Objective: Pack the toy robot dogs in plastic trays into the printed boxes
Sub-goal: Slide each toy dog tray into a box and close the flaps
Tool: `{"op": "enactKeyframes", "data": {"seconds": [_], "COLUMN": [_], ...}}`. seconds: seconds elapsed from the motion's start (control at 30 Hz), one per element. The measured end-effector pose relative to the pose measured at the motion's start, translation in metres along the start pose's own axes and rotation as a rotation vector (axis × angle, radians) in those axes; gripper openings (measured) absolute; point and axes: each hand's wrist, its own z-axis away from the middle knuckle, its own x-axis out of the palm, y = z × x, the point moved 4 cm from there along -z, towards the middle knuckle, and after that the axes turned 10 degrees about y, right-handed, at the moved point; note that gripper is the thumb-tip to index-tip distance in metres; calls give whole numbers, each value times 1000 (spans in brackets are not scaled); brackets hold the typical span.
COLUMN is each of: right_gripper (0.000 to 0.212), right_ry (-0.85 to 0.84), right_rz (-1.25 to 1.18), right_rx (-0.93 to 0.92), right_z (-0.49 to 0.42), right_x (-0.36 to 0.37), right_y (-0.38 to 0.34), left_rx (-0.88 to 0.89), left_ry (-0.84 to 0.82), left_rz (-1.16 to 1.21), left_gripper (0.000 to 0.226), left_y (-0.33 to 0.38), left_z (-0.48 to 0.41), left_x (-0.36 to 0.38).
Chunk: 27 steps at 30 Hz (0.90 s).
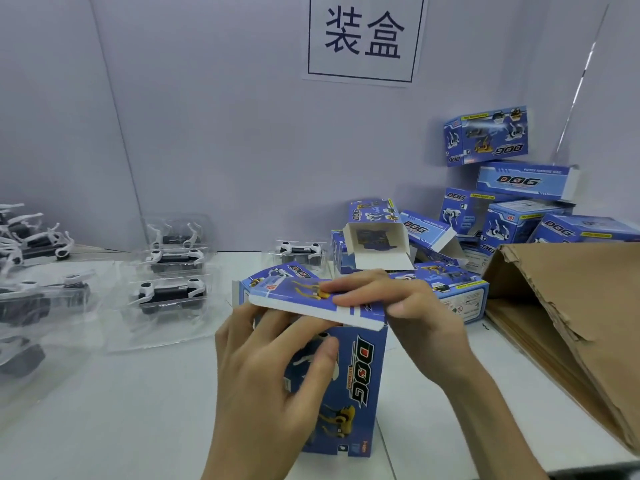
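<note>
Printed box (pixel 360 375): blue, marked DOG, standing upright on the white table (pixel 138 410) at the centre, held between both hands.
Left hand (pixel 263 375): grips the box's left side, thumb across the front face, fingers curled up under the lid's edge.
Right hand (pixel 415 313): fingers straight, laid along the top flap (pixel 304 301), thumb against its right end.
Top flap: tilted, its near edge raised off the box.
Trayed robot dogs (pixel 169 292): three clear plastic trays with black-and-white dogs lie in a row left of the box; a fourth sits just behind it.
Loose robot dogs (pixel 31 233): heaped at the far left.
Open box (pixel 377 244): behind the hands, on its side, mouth toward the camera, flaps spread.
Box pile (pixel 519 216): stacked at the right rear against the wall.
Cardboard carton (pixel 571 306): brown, torn, at the right edge.
Paper sign (pixel 363 36): on the wall above.
</note>
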Motion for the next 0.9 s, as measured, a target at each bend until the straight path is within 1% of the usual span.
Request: {"op": "enactKeyframes", "data": {"seconds": [0.07,0.1,0.13,0.2,0.23,0.27,0.3,0.33,0.37,0.43,0.53,0.63,0.73,0.9], "right_gripper": [46,42,33,14,10,13,26,36,41,41,38,37,36,37], "right_ry": [-37,-31,-17,9,-11,-61,-121,-183,-232,-285,-272,-286,-312,-264], "right_rz": [76,112,171,374,463,511,533,539,545,534,459,448,456,521], "right_rx": [9,28,28,-64,-117,-153,-163,-141,-104,-48,16,16,40,-21], "right_z": [-2,-3,-5,-9,-11,-13,-13,-14,-15,-17,-21,-26,-29,-28], "right_x": [-4,-3,-1,11,19,27,31,33,32,28,20,17,16,21], "right_y": [-6,-10,-13,-25,-29,-32,-31,-29,-26,-22,-20,-19,-17,-19], "left_rx": [11,27,41,18,-9,-25,-26,-14,1,11,-22,13,17,27], "left_ry": [11,18,32,88,123,150,163,163,161,167,180,209,207,200], "left_rz": [24,31,41,101,144,177,194,196,191,177,128,20,5,-10], "left_gripper": [26,27,26,23,21,20,19,20,22,24,36,33,31,27], "left_y": [0,1,2,1,-1,-4,-7,-9,-11,-16,-22,-22,-20,-17], "left_z": [0,0,1,2,3,4,4,5,6,9,15,17,16,14], "left_x": [1,1,1,-2,-5,-7,-10,-11,-11,-9,-7,-11,-13,-13]}}
